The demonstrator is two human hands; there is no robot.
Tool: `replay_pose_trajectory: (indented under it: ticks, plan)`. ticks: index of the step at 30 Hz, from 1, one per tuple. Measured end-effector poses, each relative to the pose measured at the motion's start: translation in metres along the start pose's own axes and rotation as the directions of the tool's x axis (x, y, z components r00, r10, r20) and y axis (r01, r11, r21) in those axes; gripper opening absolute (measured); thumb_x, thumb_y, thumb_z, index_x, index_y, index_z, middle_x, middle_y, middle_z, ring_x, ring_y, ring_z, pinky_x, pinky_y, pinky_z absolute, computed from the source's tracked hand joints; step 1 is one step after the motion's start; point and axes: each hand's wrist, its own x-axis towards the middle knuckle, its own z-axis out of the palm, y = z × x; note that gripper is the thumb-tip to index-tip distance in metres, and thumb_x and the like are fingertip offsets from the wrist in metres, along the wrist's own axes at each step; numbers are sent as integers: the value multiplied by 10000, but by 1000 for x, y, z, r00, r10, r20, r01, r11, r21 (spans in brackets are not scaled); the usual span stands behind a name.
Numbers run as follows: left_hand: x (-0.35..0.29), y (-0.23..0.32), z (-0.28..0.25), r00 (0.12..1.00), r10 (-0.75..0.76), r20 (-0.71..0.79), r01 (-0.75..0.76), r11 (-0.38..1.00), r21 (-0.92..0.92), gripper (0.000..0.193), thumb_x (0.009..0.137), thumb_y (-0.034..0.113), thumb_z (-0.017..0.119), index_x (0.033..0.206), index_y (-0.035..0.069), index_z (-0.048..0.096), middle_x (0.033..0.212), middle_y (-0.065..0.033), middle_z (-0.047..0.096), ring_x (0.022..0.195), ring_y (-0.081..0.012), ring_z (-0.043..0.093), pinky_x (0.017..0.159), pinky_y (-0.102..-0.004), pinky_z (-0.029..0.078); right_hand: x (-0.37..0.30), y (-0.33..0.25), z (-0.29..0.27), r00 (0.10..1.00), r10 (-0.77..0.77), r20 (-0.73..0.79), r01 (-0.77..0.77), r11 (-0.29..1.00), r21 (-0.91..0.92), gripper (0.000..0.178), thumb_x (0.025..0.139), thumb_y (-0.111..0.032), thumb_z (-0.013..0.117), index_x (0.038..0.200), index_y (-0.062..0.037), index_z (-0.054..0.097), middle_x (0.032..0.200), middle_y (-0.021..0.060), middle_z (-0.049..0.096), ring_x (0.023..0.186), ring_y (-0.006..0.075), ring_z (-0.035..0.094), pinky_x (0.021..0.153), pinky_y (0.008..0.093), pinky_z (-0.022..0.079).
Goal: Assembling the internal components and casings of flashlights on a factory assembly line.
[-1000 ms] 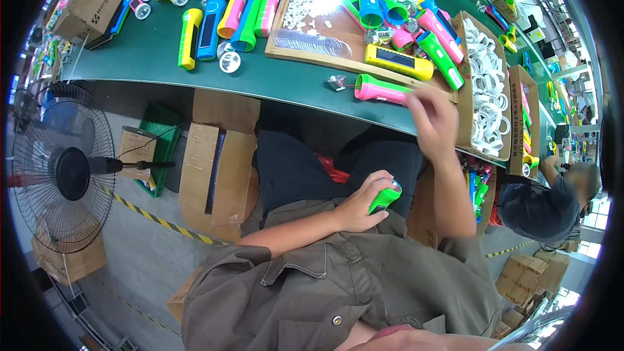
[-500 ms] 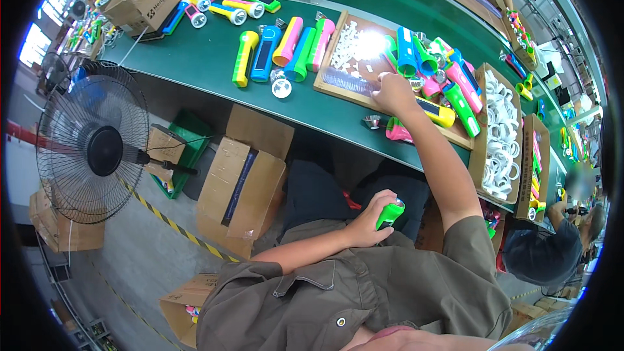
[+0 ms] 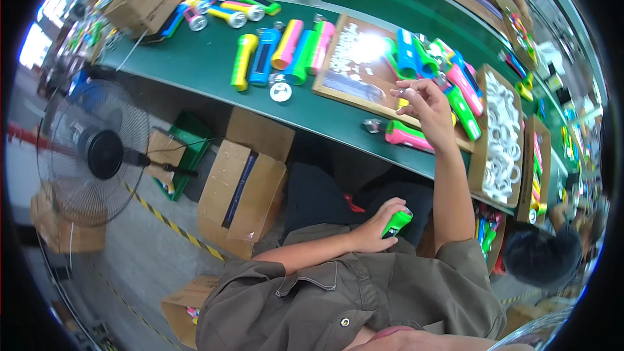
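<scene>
My left hand (image 3: pixel 377 231) rests near my lap, its fingers wrapped round a green flashlight body (image 3: pixel 397 223) with a dark panel. Over the front edge of a wooden tray (image 3: pixel 327 53), my right hand (image 3: pixel 430 109) is raised with thumb and finger pinched together. Something tiny shows at those fingertips, too small and blurred to name. In the tray lie small white parts (image 3: pixel 350 51) and a row of thin, clear or silvery pieces (image 3: pixel 351 87). Just below my right hand, a pink flashlight body (image 3: pixel 408 136) lies on the green bench.
Several upright coloured flashlight bodies (image 3: pixel 283 49) stand left of the tray; others heap at its right end. A box of white rings (image 3: pixel 499 136) sits farther right. A fan (image 3: pixel 104 149) and an open carton (image 3: pixel 240 182) stand left. Other people work at the right and far side.
My right hand has lifted from the row of thin pieces and moved right and toward me, fingers pinched. My left hand has shifted slightly right, still holding the green flashlight body.
</scene>
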Motion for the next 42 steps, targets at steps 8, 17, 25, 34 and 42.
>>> replay_pose_trajectory:
  ticks: [8, 17, 25, 34, 42]
  plan:
    - [5, -1, 5, 988, -129, 80, 129, 992, 9, 774, 755, -57, 691, 1394, 121, 292, 1479, -187, 223, 1166, -271, 507, 860, -359, 536, -97, -23, -33, 981, -46, -187, 102, 948, 302, 132, 978, -61, 555, 1065, 34, 581, 971, 168, 671, 908, 263, 692, 735, 323, 579]
    - [9, 0, 18, 978, -138, 158, 133, 990, 39, 772, 771, -63, 681, 1395, 128, 268, 1482, -194, 229, 980, -238, 610, 876, -375, 510, -124, -31, -52, 945, -82, -316, 176, 943, 283, 141, 989, -82, 553, 1070, 30, 581, 960, 173, 680, 890, 264, 700, 731, 331, 594]
    - [14, 2, 23, 977, -122, 176, 112, 991, 68, 767, 768, -79, 677, 1386, 130, 272, 1480, -194, 233, 980, -233, 613, 879, -379, 507, -130, -29, -60, 939, -101, -328, 221, 909, 353, 156, 973, -106, 605, 1052, 26, 629, 961, 139, 696, 891, 198, 690, 760, 321, 582]
    - [14, 4, 24, 980, -135, 149, 129, 991, 45, 767, 777, -77, 685, 1375, 142, 257, 1489, -209, 219, 987, -238, 618, 884, -382, 512, -132, -30, -65, 941, -118, -317, 235, 902, 362, 157, 984, -106, 585, 1040, 31, 639, 959, 138, 699, 884, 186, 678, 735, 304, 560]
    - [14, 9, 22, 982, -126, 142, 140, 986, -89, 759, 782, -76, 685, 1375, 141, 265, 1486, -203, 219, 993, -239, 615, 886, -379, 513, -131, -24, -61, 952, -136, -275, 226, 916, 331, 159, 990, -95, 559, 1090, 19, 609, 995, 156, 681, 931, 248, 686, 701, 282, 538]
